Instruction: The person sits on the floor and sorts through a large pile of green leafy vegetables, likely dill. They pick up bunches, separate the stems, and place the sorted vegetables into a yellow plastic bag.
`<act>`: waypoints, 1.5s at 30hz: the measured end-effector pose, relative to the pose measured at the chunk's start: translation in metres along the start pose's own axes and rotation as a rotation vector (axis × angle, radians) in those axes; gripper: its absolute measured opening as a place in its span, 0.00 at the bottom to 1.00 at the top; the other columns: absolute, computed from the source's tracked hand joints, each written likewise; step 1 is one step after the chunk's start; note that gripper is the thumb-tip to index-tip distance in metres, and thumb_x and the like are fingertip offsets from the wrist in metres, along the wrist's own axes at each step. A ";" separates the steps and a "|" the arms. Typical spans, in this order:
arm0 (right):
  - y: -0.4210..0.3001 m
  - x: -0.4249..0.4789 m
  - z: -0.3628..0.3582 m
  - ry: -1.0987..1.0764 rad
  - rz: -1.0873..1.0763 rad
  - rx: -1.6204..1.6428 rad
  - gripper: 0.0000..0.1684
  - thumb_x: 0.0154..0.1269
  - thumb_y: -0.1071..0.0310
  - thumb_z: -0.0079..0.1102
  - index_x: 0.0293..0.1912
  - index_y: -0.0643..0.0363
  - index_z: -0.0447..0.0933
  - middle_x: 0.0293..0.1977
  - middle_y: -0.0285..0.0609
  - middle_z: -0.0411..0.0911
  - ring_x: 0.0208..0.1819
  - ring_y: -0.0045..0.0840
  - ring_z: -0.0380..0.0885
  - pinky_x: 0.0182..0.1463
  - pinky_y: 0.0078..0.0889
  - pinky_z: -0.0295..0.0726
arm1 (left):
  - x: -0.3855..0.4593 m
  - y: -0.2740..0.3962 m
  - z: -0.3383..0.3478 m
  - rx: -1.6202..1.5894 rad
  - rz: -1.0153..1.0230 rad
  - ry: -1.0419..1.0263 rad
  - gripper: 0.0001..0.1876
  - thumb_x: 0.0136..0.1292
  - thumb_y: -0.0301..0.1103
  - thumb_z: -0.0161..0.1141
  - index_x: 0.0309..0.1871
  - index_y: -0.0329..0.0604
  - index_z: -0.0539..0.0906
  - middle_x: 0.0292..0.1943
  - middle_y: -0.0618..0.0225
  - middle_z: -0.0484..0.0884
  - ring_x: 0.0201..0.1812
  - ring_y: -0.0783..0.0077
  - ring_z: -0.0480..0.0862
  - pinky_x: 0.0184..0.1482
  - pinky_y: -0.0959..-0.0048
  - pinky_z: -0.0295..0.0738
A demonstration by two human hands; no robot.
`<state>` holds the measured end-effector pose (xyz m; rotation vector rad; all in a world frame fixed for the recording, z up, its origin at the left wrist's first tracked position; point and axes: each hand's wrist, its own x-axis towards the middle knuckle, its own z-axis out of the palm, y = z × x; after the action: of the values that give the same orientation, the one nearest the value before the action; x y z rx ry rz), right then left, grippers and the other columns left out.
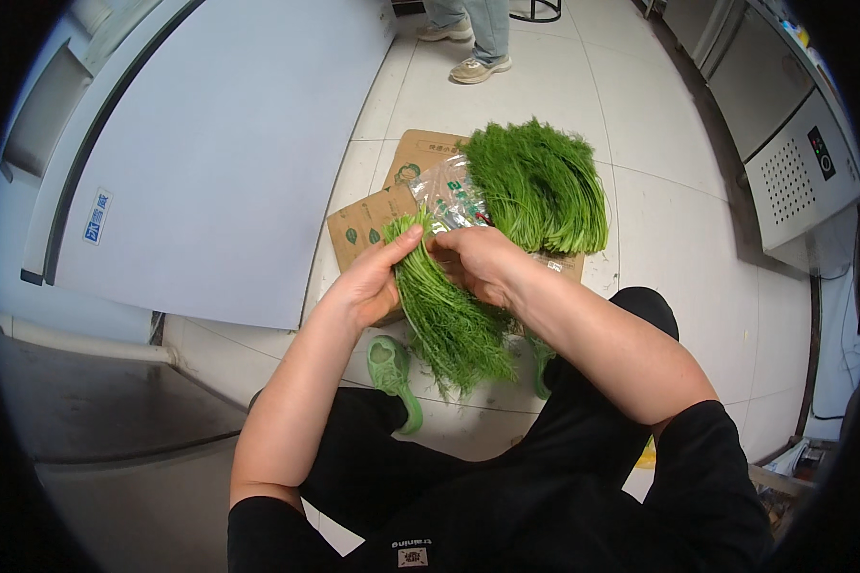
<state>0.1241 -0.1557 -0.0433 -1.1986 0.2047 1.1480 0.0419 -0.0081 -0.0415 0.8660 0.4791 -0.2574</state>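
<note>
My left hand [378,276] is closed around a bunch of dill-like feathery greens [448,315], its thumb across the stems near their cut ends. The stem ends point away from me and the fronds hang toward my feet. My right hand [473,261] is at the right side of the same stems with its fingers curled; whether it grips any is hidden. A larger pile of the same greens [537,183] lies beyond it to the right. Under the pile and my hands are flattened cardboard [369,215] and a clear printed plastic bag [448,190].
A large white appliance panel [215,157] stands at the left. A stainless steel cabinet with a control panel [795,172] is at the right. A person's legs and shoes [476,68] show at the far end of the tiled floor. My green shoes [390,365] are below the greens.
</note>
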 end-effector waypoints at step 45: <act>-0.004 -0.006 0.003 -0.191 -0.267 0.079 0.10 0.72 0.73 0.50 0.49 0.67 0.74 0.42 0.46 0.80 0.42 0.27 0.80 0.47 0.30 0.82 | -0.008 0.007 -0.008 -0.005 0.212 0.130 0.18 0.62 0.17 0.56 0.56 0.29 0.73 0.49 0.53 0.81 0.48 0.62 0.84 0.53 0.64 0.81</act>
<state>0.1227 -0.1563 -0.0358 -1.0055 -0.0535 1.0024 0.0355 0.0026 -0.0371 0.9251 0.5042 -0.0050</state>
